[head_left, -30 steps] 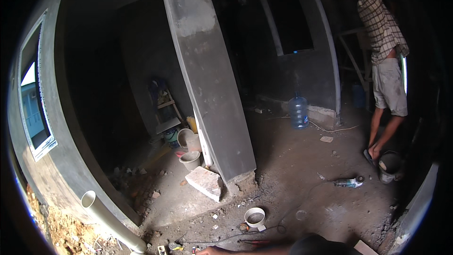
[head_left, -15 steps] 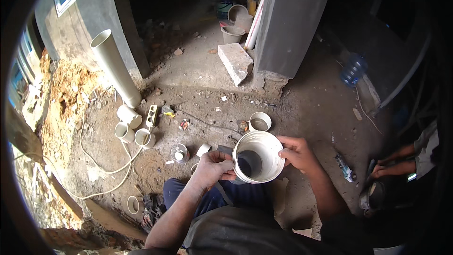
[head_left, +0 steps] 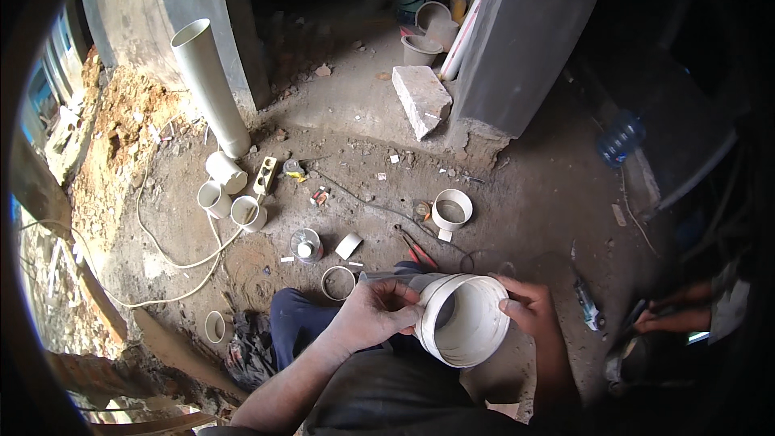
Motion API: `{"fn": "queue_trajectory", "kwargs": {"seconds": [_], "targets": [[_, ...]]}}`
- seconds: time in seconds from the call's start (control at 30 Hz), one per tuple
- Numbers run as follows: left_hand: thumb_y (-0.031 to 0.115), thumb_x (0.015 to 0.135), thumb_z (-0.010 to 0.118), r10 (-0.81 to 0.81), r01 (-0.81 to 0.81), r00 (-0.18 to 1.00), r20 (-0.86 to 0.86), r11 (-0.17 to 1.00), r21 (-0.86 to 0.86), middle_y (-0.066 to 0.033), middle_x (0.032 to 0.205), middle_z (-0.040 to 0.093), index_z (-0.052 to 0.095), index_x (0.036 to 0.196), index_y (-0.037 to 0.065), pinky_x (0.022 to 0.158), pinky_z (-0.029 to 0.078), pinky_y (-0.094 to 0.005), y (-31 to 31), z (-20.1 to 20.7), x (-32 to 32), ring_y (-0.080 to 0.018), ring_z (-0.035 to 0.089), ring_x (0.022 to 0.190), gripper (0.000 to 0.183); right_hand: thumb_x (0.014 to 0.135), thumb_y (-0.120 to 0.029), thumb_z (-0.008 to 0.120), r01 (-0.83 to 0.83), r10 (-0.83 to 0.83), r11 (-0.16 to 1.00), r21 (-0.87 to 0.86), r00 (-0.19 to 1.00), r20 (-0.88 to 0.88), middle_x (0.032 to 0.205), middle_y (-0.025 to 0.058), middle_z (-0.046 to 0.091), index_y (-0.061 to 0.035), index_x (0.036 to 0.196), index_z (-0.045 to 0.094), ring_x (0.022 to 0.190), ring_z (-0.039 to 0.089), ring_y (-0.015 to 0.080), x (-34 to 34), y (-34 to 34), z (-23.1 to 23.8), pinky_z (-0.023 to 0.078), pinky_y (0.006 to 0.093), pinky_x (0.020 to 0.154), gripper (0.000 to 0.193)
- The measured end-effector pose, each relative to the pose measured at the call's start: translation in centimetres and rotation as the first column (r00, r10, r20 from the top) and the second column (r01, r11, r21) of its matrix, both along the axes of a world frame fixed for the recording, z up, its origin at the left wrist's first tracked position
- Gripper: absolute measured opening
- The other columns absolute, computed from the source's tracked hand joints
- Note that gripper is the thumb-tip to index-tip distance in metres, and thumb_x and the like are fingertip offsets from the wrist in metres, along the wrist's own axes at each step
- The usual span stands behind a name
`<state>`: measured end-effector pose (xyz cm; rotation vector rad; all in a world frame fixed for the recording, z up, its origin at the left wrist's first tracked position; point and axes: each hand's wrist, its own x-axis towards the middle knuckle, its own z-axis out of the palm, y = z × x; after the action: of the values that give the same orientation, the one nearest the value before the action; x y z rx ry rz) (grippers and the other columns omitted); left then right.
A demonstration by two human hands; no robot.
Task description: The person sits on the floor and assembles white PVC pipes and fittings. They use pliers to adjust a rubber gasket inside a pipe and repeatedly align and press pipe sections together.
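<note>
White fitting (head_left: 478,329) separates left fingers (head_left: 406,320) from right fingers (head_left: 523,289).

The pipe piece (head_left: 483,323) between left hand (head_left: 373,313) and right hand (head_left: 530,307) was white; pliers (head_left: 416,250) ahead of them were red-handled, the farther jug (head_left: 621,139) blue.

Left hand (head_left: 375,315) and right hand (head_left: 529,307), both bare, each with thumb and slender fingers; behind them, the left forearm (head_left: 299,375) and right forearm (head_left: 557,375), uncovered as far as I can see. Between the forearms, nearer the trunk than either hand, a dark top (head_left: 387,396) appears, charcoal to black, its plain cloth lightly creased. To the left of the left hand, navy-blue trousers (head_left: 303,319) cover a rounded knee, their surface matt and softly folded. The sleeve ends sink into shadow, and I cannot trace their edges.
</note>
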<state>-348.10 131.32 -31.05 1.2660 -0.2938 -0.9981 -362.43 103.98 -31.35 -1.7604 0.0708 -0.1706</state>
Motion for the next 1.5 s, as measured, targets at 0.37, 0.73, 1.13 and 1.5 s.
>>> {"fn": "queue_trajectory", "kwargs": {"seconds": [0.37,0.73,1.13,1.5], "targets": [[0.014,0.082,0.075,0.052,-0.065,0.989,0.136,0.993,0.095,-0.0033,0.078,0.069,0.07,0.089,-0.005,0.066,0.051,-0.0231,2.0,0.2,-1.9,-0.0043,0.06,0.07,0.021,0.084,-0.002,0.057,0.115,-0.094,0.979,-0.17,0.987,0.129,0.108,0.0212,0.07,0.0111,0.116,0.064,0.097,0.068,0.021,1.7,3.6,0.7,0.051,0.0319,0.089,0.035],[0.011,0.085,0.072,0.141,-0.152,0.984,0.104,0.984,0.098,-0.0045,0.08,0.069,0.067,0.095,-0.007,0.067,0.052,-0.0221,2.7,-0.5,-3.3,-0.0056,0.062,0.074,0.021,0.08,0.008,0.048,0.139,-0.104,0.975,-0.173,0.975,0.196,0.106,0.0197,0.07,0.008,0.112,0.067,0.083,0.066,0.0154,3.3,5.2,0.0,0.05,0.0259,0.073,0.038],[0.007,0.089,0.066,0.041,-0.047,0.987,0.154,0.998,0.037,-0.0103,0.089,0.072,0.067,0.108,-0.009,0.071,0.056,-0.0253,2.9,1.4,2.2,-0.0115,0.067,0.076,0.025,0.08,0.003,0.057,0.006,0.063,0.92,-0.392,0.985,0.163,0.087,0.0158,0.069,0.0003,0.113,0.069,0.074,0.068,0.0214,5.4,6.5,5.6,0.053,0.0303,0.068,0.035],[0.008,0.085,0.071,0.01,-0.03,0.991,0.131,0.988,0.151,-0.01,0.091,0.072,0.069,0.106,-0.007,0.071,0.058,-0.0259,2.2,-1.3,4.0,-0.0126,0.068,0.077,0.025,0.08,-0.002,0.058,0.083,0.022,0.914,-0.398,0.968,0.251,0.079,0.0181,0.067,-0.0004,0.106,0.071,0.068,0.067,0.026,6.9,5.7,3.5,0.054,0.0335,0.068,0.029]]}}
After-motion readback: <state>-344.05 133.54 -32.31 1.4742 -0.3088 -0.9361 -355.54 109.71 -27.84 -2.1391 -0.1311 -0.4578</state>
